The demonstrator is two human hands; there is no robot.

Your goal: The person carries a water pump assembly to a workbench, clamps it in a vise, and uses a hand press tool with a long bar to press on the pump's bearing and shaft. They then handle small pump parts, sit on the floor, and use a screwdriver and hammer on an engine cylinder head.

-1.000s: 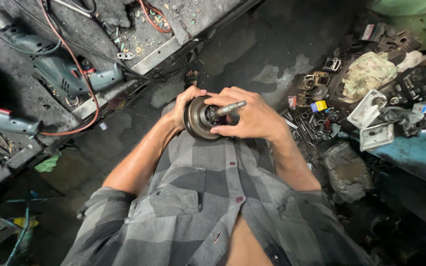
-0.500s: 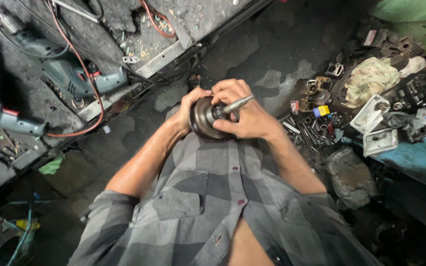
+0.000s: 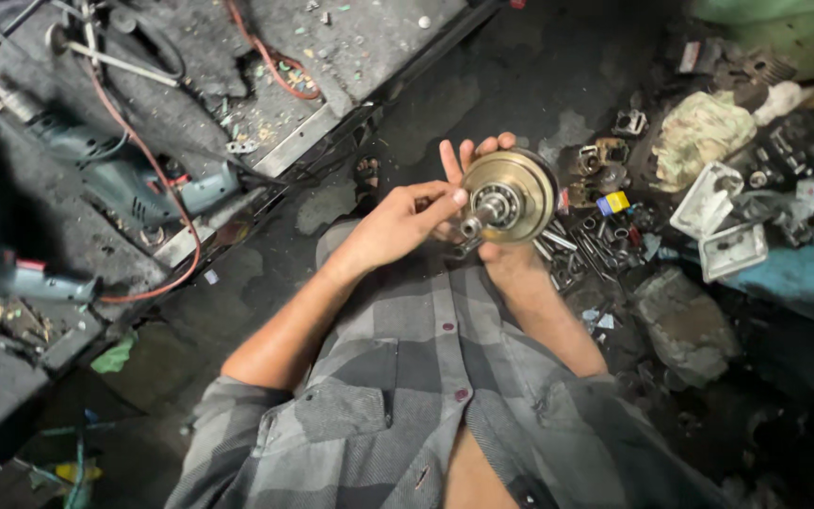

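Over the dark oily floor point(image 3: 520, 75), beside the littered workbench point(image 3: 369, 47) edge, our right hand point(image 3: 496, 247) cups a brass-coloured rotor point(image 3: 509, 196) while our left hand point(image 3: 398, 224) pinches its shaft.

Count, head view:
- 2 hands: left hand point(image 3: 398, 226), right hand point(image 3: 496, 247), both on 1 round metal disc point(image 3: 511, 193) with 1 short shaft point(image 3: 479, 221) sticking out of its centre bearing.
- 2 power drills on the table point(image 3: 369, 38): one blue-grey drill point(image 3: 129, 179), one blurred drill point(image 3: 11, 273) at the left edge.
- 1 red cable point(image 3: 190, 247) looping between them, 1 orange cable point(image 3: 261, 57) further up.
- 2 pale metal trays point(image 3: 732, 250) on the floor at right.
- 1 crumpled rag point(image 3: 699, 127) above them.
- 1 small yellow-and-blue block point(image 3: 613, 202).
- Loose small metal parts point(image 3: 595, 250) by the right wrist: too many and too cluttered to count.
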